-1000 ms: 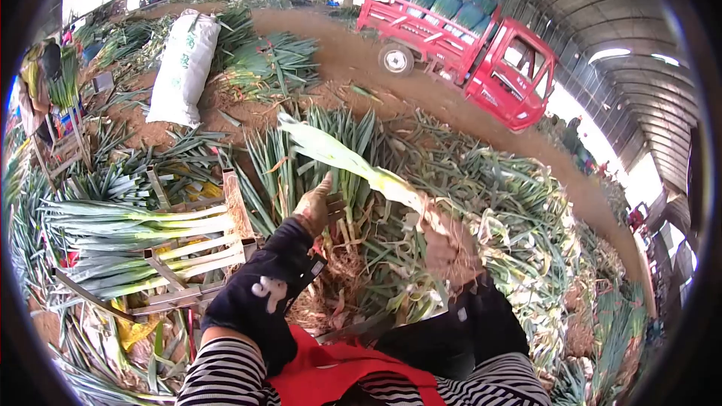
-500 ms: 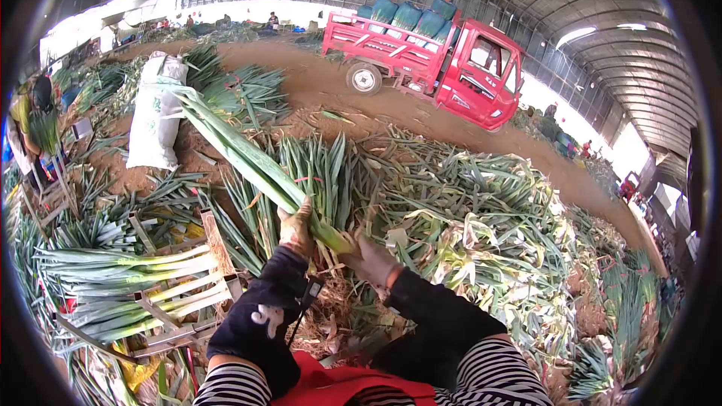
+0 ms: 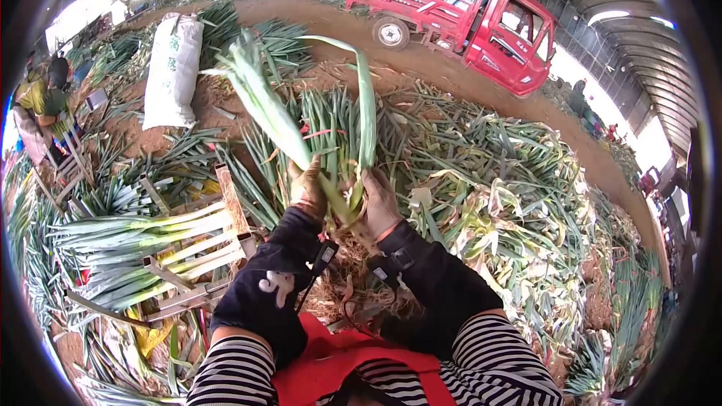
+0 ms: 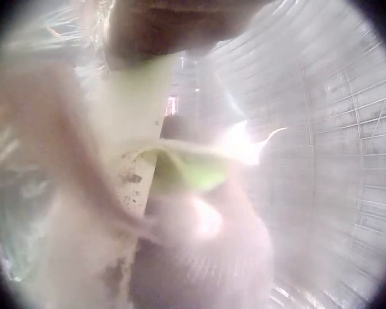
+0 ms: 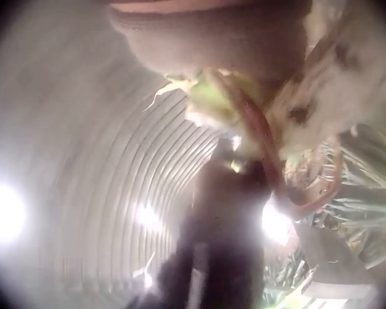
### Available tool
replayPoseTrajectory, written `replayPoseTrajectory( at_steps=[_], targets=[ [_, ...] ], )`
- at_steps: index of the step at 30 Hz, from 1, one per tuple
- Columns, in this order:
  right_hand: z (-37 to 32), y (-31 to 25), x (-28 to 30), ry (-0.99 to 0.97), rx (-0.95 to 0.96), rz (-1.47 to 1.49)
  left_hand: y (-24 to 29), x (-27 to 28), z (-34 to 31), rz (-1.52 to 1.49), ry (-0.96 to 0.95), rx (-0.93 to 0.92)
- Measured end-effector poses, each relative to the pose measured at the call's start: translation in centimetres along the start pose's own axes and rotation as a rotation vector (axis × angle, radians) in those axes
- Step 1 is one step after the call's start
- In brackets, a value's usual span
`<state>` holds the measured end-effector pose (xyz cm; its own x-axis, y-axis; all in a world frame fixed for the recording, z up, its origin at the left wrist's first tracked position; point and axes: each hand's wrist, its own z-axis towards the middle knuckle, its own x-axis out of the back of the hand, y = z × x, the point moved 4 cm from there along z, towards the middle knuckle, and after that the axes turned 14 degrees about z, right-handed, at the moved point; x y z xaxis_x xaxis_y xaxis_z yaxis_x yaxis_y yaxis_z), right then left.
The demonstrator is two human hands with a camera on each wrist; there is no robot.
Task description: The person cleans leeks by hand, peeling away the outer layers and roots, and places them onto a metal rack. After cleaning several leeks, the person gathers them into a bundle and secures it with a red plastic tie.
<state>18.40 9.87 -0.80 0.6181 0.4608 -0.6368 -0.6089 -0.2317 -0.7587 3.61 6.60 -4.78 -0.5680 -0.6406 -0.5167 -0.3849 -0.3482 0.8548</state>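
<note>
The green onion [image 3: 271, 109] was held up, tip towards 11 o'clock; the left hand [image 3: 307, 189] was curled round it, likely for steadying; an outer leaf [image 3: 366, 98] was pinched in the right hand [image 3: 381, 207].

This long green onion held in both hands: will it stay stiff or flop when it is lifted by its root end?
The green onion is probably fairly stiff: its thick stalk stands straight above the left hand and right hand. The loose outer leaf seems floppy, since it arches over at its top. Likely light: it is held up by its base alone.
</note>
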Motion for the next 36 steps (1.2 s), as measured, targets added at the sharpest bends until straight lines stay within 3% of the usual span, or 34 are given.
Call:
replayPoseTrajectory(
  at_steps=[4, 6, 8, 9, 10, 12, 16, 18, 20, 22, 24, 26, 28, 30, 32, 34, 36],
  targets=[
    [-0.4, 0.9, 2.8, 0.033, -0.204, -0.147, -0.6, 2.6, 3.4, 0.03, 0.11, -0.108],
    [-2.5, -1.2, 0.9, -0.001, -0.392, -0.599, 0.2, 4.0, 3.9, 0.051, 0.153, -0.123],
    [-2.7, 0.9, 2.3, -0.314, -0.5, -0.759, 2.4, 4.3, 3.5, 0.02, 0.228, -0.193],
    [-3.9, 0.0, 1.2, -0.211, -0.58, -0.854, 2.6, 4.8, 4.0, 0.034, 0.254, -0.178],
    [-4.2, 0.3, 1.8, -0.21, -0.576, -0.853, 3.0, 5.2, 4.2, 0.051, 0.283, -0.161],
    [-5.4, 0.1, 1.9, -0.516, -0.387, -1.291, 4.2, 5.8, 3.7, 0.111, 0.308, -0.153],
    [-6.4, -2.4, 1.3, -0.588, -0.479, -1.397, 3.7, 6.5, 4.7, 0.088, 0.37, -0.14],
    [-6.3, -2.9, 2.7, -0.603, -0.398, -1.416, 3.3, 6.3, 5.5, 0.075, 0.427, -0.118],
    [-6.7, -5.6, 1.4, -0.563, -0.516, -1.488, 3.0, 7.6, 6.5, 0.067, 0.404, -0.071],
    [-6.1, -6.1, 2.9, -0.669, -0.424, -1.374, 2.2, 8.1, 7.1, 0.071, 0.395, -0.123],
    [-6.4, -7.8, 2.3, -0.657, -0.426, -1.424, 0.4, 8.5, 8.2, -0.002, 0.374, -0.136],
    [-7.0, -9.0, 3.2, -0.622, -0.417, -1.488, -1.0, 8.7, 9.1, -0.011, 0.398, -0.095],
    [-7.3, -10.0, 3.5, -0.736, -0.263, -1.569, -1.0, 8.9, 9.3, -0.11, 0.348, 0.007],
    [-7.8, -11.5, 3.2, -0.775, -0.275, -1.501, -0.9, 8.7, 9.2, -0.052, 0.333, 0.06],
    [-7.8, -12.9, 3.8, -0.792, -0.323, -1.547, 1.4, 7.5, 7.1, -0.021, 0.497, -0.028],
    [-8.5, -16.0, 4.7, -0.746, -0.392, -1.728, -0.2, 12.2, 11.5, -0.078, 0.368, -0.006],
    [-8.4, -20.3, 7.2, -0.515, -0.335, -1.385, 3.0, 13.8, 10.3, 0.094, 0.347, -0.07]
  ],
)
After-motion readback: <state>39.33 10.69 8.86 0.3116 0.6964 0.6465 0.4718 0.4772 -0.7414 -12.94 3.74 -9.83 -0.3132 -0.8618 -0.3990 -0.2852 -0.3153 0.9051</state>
